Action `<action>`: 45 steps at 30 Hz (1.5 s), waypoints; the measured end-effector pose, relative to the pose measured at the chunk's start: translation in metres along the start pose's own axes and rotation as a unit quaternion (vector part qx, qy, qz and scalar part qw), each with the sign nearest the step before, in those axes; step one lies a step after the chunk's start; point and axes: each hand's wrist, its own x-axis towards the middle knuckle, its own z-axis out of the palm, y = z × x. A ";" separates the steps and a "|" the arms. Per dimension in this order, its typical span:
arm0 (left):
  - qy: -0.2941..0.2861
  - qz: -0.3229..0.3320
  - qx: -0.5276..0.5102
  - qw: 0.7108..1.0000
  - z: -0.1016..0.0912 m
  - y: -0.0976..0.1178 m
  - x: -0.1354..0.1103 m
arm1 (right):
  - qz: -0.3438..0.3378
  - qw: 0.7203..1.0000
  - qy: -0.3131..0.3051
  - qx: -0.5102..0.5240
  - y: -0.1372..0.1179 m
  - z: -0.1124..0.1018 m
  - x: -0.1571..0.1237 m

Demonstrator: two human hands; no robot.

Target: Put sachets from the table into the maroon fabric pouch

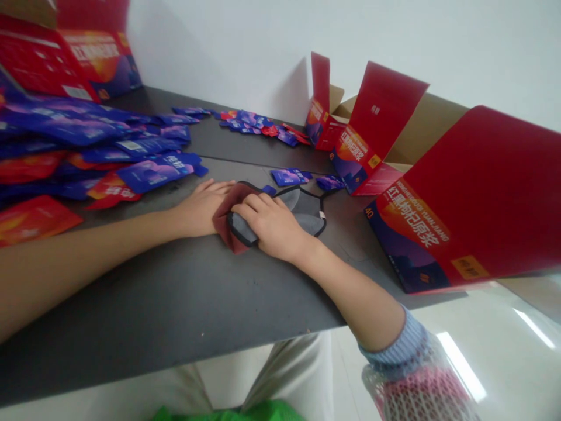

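A cloth face mask [309, 204], grey with black edging and a small white tag, lies on the dark table. Its left part is turned over and shows dull red fabric [232, 213]. My right hand [274, 225] rests on the mask, fingers bent and gripping its grey part near the fold. Just left of it, my left hand [201, 207] lies flat against the table with fingers stretched out. The red fabric covers part of that hand, so its thumb side is hidden.
Blue and red sachets [87, 140] are heaped at the left, with more sachets [249, 123] along the back. Open red cartons [416, 228] stand at the right, and another carton [100, 58] at the back left. The table's front edge [175, 371] runs above my legs.
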 end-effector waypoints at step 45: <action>0.026 -0.029 -0.021 0.999 0.000 0.004 0.002 | 0.018 0.994 0.047 0.095 0.047 0.018 0.008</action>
